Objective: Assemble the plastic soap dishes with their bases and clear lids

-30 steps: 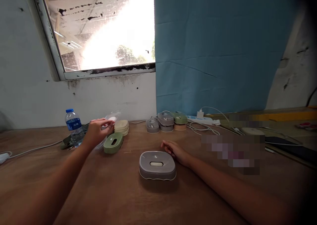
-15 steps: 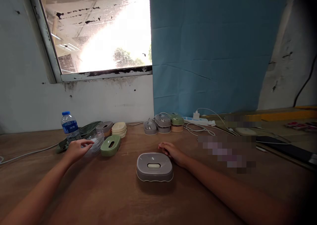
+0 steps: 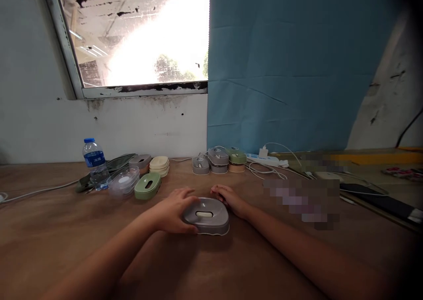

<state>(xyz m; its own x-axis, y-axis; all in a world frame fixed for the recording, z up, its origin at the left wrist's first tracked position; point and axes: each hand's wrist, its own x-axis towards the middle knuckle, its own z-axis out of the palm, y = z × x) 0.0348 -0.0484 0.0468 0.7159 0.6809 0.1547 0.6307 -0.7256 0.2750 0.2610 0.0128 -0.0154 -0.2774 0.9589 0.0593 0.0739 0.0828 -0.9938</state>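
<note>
A grey oval plastic box (image 3: 213, 223) with a slot in its top, a pale strip showing in the slot, stands in front of me. My left hand (image 3: 176, 212) is around its left end, thumb at the near side and fingers over the far edge. My right hand (image 3: 228, 198) rests on the table just behind the box's right side, with curled fingers and nothing visible in them. Left of the box lie a green slotted lid (image 3: 147, 186), clear plastic covers (image 3: 124, 183) and a stack of cream trays (image 3: 159, 165).
Against the wall stand several lidded boxes (image 3: 218, 159) in grey and green. A water bottle (image 3: 95, 163) is at the far left. A power strip (image 3: 264, 159) and loose white cables (image 3: 264, 170) lie at the back right, near a dark flat object (image 3: 376, 198).
My left hand has come from the clear covers across to the right and onto the grey box. My right hand keeps about the same place. The view has tilted slightly.
</note>
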